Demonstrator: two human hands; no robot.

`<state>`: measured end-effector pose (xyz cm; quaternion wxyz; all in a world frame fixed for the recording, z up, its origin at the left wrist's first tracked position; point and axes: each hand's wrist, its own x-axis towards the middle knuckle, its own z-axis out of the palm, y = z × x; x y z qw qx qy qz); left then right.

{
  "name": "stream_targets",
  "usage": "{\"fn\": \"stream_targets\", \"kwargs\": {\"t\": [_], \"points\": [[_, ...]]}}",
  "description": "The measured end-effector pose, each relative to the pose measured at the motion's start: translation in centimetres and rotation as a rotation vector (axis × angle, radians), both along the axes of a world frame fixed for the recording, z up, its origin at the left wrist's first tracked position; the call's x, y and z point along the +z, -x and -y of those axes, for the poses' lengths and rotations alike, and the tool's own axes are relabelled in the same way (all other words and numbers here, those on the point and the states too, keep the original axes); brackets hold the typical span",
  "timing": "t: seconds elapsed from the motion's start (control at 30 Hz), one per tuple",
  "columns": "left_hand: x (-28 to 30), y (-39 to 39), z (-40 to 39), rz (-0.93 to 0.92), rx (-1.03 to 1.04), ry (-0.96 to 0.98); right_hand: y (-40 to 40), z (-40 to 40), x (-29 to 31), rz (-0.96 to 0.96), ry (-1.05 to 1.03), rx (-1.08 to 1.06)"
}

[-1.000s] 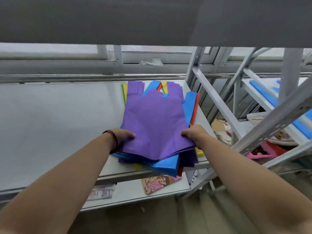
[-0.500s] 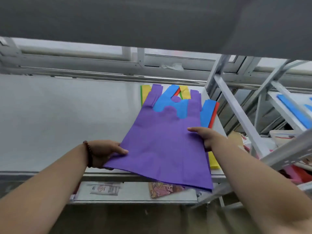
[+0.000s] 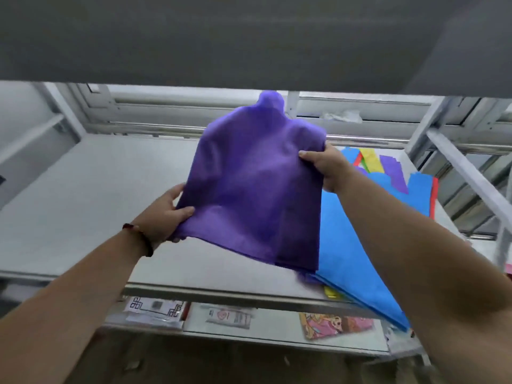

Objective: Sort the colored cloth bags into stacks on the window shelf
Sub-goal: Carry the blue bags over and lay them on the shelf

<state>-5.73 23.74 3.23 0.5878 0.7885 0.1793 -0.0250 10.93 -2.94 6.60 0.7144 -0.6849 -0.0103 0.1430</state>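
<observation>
Item, nearest: two bare forearms, the left one wearing a dark beaded bracelet (image 3: pixel 138 237). The left hand (image 3: pixel 165 214) pinches the lower left corner of a purple non-woven cloth bag (image 3: pixel 256 187); the right hand (image 3: pixel 324 166) grips its upper right edge. The bag hangs in the air above the pale grey window shelf (image 3: pixel 91 195), touching nothing else. It looks light, limp and slightly billowing, so it is probably best held at two opposite edges to keep it flat (a single grip would likely let it fold). Item, right: a mixed pile (image 3: pixel 368 239) topped by a blue bag, with yellow, red and purple handles showing behind. Item, far: window frame. The bag's handles are blurred, and the pile's lower layers are hidden.
</observation>
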Motion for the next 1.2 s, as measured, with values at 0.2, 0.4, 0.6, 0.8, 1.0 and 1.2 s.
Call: {"fn": "stream_targets", "kwargs": {"t": [0.2,0.4,0.6,0.8,1.0,1.2], "points": [[-5.8,3.6,-5.3,-0.330,0.123,-0.200,3.6,-7.7,-7.2,-0.416,0.274,0.173],[-6.8,3.4,-7.7,-0.370,0.208,-0.264,3.6,-11.0,-9.4,-0.121,0.573,0.107],[-6.5,2.1,-5.1,-0.453,0.183,-0.611,2.6,-8.4,-9.2,-0.056,0.752,-0.007],[-3.0,-3.5,4.2,-0.203,-0.121,-0.818,2.3,3.0,-6.9,0.041,0.927,-0.179],[-3.8,-9.2,16.8,-0.240,-0.361,-0.635,3.6,17.2,-5.1,-0.180,0.990,-0.233],[-4.8,-11.5,21.1,-0.389,-0.214,-0.470,5.6,22.7,-5.9,-0.609,0.605,-0.263]]}}
